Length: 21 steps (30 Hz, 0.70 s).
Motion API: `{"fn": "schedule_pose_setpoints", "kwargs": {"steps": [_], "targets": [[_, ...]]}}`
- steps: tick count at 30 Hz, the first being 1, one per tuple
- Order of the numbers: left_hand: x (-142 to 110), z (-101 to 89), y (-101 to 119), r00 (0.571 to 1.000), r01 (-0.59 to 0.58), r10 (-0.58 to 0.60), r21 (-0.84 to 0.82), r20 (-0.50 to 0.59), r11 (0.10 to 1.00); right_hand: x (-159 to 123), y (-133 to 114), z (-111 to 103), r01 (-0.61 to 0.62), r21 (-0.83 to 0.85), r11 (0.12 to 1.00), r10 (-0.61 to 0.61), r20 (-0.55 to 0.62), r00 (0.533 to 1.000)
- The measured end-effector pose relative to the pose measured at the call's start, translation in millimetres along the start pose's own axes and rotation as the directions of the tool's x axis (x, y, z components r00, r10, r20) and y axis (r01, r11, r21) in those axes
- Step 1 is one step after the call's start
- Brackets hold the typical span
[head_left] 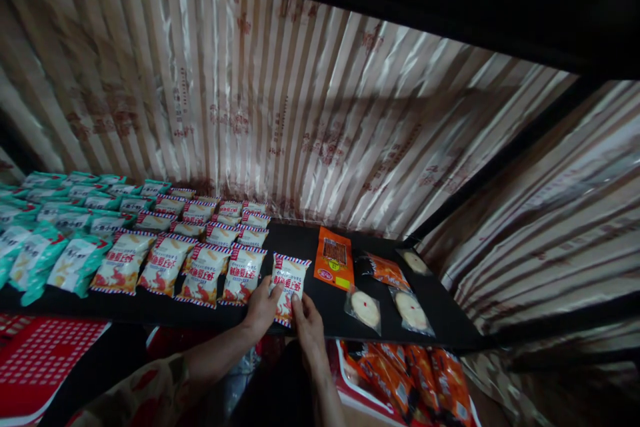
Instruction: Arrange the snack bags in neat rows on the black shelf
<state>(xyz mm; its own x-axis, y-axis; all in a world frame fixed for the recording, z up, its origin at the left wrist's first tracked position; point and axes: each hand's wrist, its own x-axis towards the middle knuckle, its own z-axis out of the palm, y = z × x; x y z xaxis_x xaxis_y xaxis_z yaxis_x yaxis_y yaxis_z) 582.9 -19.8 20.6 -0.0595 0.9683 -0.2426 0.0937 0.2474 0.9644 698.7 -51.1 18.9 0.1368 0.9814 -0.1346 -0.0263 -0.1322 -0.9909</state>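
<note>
Between my two hands, at the front of a black shelf [335, 313], is a snack bag [291, 273] with a striped top edge, red lettering and a shrimp picture. My left hand [263, 307] grips its left side. On the lower right side, the fingers of my right hand [307, 323] press against it. Just left of it stands a matching snack bag [243, 272], the end of a front row of the same kind, with more rows behind. Farther left are rows of teal snack bags [75, 263].
Right of my hands lie an orange packet [334, 257], another orange packet [385, 271] and wrapped round pale cakes [365, 307]. Below the shelf are a crate of orange packets [395, 373] and a red basket [50, 360]. Striped sheeting [280, 100] hangs behind.
</note>
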Motion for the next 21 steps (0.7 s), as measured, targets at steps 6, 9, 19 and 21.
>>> {"fn": "schedule_pose_setpoints", "kwargs": {"steps": [6, 9, 19, 21], "targets": [[3.7, 6.3, 14.5, 0.999, 0.017, -0.011, 0.192, -0.033, 0.981, 14.8, -2.6, -3.4, 0.050, -0.168, 0.984, -0.071, -0.117, 0.991], [7.7, 11.1, 20.2, 0.999, 0.024, -0.018, 0.209, -0.028, 0.978, 24.2, -2.4, -5.4, 0.048, -0.241, 0.969, -0.082, -0.131, 0.988], [17.9, 27.4, 23.3, 0.998, -0.053, 0.060, 0.218, -0.027, 0.975, 57.0, -3.5, -4.9, 0.051, -0.357, 0.933, -0.113, -0.155, 0.981], [18.6, 31.0, 22.1, 0.996, -0.082, 0.091, 0.260, -0.023, 0.962, 63.1, -4.1, -3.4, 0.060, -0.374, 0.926, -0.129, -0.160, 0.979]]}}
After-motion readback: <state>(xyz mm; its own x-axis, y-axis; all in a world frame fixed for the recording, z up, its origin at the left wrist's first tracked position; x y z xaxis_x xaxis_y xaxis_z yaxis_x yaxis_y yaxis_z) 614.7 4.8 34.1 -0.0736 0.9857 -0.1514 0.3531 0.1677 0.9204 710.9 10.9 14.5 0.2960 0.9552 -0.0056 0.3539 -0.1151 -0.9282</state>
